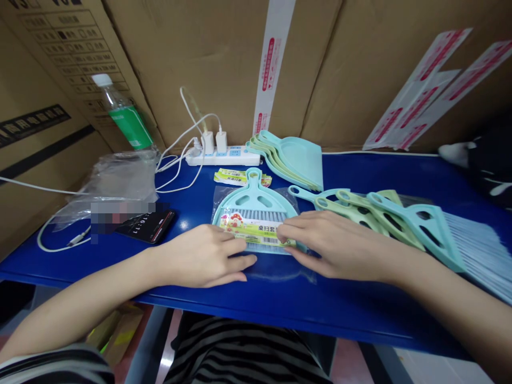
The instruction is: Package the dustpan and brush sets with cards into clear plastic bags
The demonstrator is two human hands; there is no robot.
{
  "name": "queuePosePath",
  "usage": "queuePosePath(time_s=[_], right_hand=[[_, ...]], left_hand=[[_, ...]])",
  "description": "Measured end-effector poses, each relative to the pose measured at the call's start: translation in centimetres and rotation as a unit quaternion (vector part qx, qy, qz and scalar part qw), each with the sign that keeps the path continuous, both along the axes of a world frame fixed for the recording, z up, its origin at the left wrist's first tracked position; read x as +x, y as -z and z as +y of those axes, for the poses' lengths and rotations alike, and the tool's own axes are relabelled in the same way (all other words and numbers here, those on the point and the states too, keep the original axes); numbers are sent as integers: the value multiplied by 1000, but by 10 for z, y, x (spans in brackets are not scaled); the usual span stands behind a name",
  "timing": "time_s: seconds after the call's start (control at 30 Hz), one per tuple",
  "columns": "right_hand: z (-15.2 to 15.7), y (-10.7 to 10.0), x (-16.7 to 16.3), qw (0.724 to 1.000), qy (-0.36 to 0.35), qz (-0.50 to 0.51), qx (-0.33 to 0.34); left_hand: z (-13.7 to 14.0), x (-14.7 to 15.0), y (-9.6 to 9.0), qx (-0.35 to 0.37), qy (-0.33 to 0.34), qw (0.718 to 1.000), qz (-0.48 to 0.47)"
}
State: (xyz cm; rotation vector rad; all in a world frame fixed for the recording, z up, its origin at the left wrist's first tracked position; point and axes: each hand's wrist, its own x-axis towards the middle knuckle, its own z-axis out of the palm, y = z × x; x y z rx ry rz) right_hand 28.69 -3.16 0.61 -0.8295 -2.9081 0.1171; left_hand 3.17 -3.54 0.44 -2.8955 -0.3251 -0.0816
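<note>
A light-blue dustpan (255,192) lies in front of me with a grey-bristled brush (256,214) set into it. Across the brush is a printed paper label (250,228) with red mushrooms. Clear plastic film (276,272) shows around the set; whether it encloses the set I cannot tell. My left hand (206,256) rests at the lower left edge, fingers loosely extended, tips touching the label. My right hand (326,242) bends its fingers over the label's right end, the thumb low at the set's edge.
Stacked dustpans (294,157) stand behind, near loose labels (236,177). Several blue and green brushes (420,226) lie at right. To the left are a phone (154,226), plastic bags (120,178), a bottle (130,122) and a power strip (240,156) with cables. Cardboard (208,48) walls the table's back.
</note>
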Motion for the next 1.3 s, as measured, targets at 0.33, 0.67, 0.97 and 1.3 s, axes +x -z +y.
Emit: queuePosePath(time_s=[0.33, 0.67, 0.97, 1.3], right_hand=[[-2, -4, -1, 1000, 0, 22, -11], [-3, -5, -3, 998, -8, 34, -56], [-3, -2, -3, 997, -5, 0, -80], [-1, 3, -2, 997, 3, -17, -73]], left_hand=[[-3, 8, 14, 35, -44, 997, 45], [-10, 16, 18, 64, -80, 992, 67], [-9, 10, 7, 47, -13, 999, 15], [-4, 6, 1, -17, -15, 1000, 15]])
